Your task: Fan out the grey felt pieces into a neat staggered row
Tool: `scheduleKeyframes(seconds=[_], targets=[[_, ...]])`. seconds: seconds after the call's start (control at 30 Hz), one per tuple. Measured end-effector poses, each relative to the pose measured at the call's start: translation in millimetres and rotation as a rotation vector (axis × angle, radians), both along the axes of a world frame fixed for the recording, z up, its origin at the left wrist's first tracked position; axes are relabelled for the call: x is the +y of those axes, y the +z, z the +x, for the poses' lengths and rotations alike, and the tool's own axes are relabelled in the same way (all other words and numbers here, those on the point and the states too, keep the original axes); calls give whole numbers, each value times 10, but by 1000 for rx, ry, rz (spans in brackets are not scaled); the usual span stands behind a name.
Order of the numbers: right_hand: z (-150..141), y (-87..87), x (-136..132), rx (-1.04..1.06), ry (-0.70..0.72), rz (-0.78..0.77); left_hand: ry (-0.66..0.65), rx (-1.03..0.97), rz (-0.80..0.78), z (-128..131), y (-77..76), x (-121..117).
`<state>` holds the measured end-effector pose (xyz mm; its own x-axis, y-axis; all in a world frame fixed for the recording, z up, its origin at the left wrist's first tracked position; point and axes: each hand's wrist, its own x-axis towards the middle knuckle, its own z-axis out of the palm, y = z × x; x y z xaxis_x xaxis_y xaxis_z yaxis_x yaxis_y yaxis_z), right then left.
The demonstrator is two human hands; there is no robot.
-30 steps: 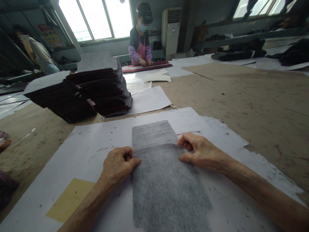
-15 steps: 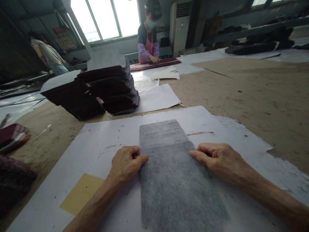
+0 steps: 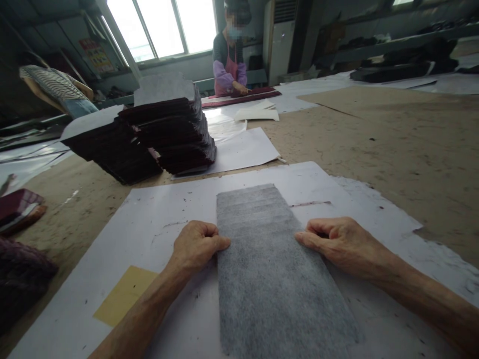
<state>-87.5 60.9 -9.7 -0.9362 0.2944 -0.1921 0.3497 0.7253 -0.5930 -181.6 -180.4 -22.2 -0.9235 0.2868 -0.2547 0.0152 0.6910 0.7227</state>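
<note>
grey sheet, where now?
Head view, lower centre: the grey sheet lies over the white paper, between the left hand and right hand.

The grey sheet (image 3: 277,279), raised in a ridge a second ago, now lies flatter.

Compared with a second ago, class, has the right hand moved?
Yes: the right hand shifted slightly rightward and nearer the camera, against the dark streak on the white paper.
</note>
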Motion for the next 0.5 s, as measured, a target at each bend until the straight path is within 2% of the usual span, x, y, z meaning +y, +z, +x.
scheduleKeyframes(seconds=[0.27,0.5], targets=[[-2,28,-14,38,23,9,-1,-35,-3,8,36,22],[-1,23,-1,40,60,-21,-13,-32,5,-13,-8,10]])
